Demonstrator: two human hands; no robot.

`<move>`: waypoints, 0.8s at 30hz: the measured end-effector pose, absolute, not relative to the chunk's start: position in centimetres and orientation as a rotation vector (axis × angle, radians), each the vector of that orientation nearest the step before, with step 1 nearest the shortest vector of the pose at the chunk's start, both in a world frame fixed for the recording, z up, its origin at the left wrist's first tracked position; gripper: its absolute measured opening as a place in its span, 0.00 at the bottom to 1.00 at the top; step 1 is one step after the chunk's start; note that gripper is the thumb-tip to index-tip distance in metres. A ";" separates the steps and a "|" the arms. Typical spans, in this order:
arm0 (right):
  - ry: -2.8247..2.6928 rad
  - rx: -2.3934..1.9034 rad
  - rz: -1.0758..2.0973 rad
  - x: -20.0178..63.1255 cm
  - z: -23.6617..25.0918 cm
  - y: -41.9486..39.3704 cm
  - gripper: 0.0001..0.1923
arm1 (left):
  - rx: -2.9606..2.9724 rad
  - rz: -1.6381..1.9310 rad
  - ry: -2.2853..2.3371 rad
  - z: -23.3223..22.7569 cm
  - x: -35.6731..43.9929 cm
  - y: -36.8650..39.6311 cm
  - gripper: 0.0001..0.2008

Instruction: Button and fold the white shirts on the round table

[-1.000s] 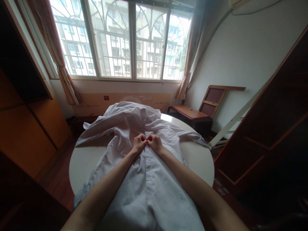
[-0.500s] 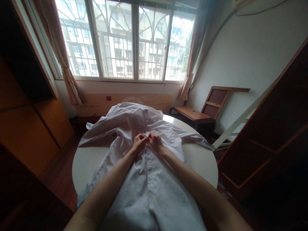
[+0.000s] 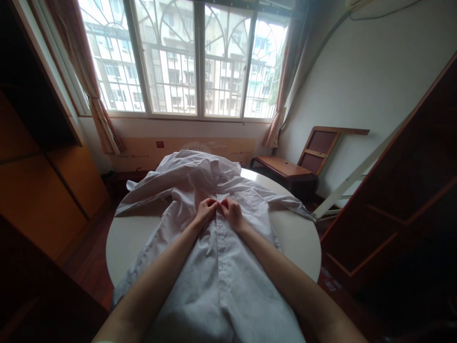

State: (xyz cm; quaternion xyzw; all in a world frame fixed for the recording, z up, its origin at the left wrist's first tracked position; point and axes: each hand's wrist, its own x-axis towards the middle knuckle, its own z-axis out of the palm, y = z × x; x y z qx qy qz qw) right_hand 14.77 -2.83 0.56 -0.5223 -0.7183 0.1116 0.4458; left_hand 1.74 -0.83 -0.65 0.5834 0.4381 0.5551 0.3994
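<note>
Lettering (image 3: 195,148), blurry, on tan panel (image 3: 173,146) beyond white garment (image 3: 246,271) in both hands (image 3: 206,210) (image 3: 231,212).

garment (image 3: 228,271): matt cloth (rather wrinkled) | table (image 3: 300,238): smooth, glossy | bench (image 3: 282,165): smooth wood | curtains (image 3: 95,107): cloth

Left hand (image 3: 206,211) and right hand (image 3: 233,213) pinch the shirt (image 3: 189,257) at its placket (image 3: 222,274), close together. The placket runs on below the grip — between the two forearms (image 3: 162,262) — and the sleeves (image 3: 143,195) spread above it, to either side. Under everything lies the table (image 3: 123,243), round and white. Far beyond the grip stands a window (image 3: 174,76); right of the grip, farther off, a wooden seat (image 3: 283,165).
</note>
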 end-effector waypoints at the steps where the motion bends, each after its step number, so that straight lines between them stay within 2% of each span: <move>1: -1.745 -1.300 0.356 14.9 0.5 -2.7 0.04 | 1.482 1.402 1.114 -0.6 1.7 -0.8 0.07; 12: -1.308 -1.087 1.206 15.8 -0.4 -1.1 0.08 | 1.518 1.386 1.145 -1.2 1.7 -0.5 0.08; 17: -1.186 -1.057 1.377 15.9 0.7 -1.6 0.06 | 1.529 1.370 1.129 -1.1 1.7 -0.5 0.07; 24: -1.183 -1.077 1.457 16.0 1.4 -2.0 0.05 | 1.522 1.357 1.122 -0.7 1.8 -0.9 0.06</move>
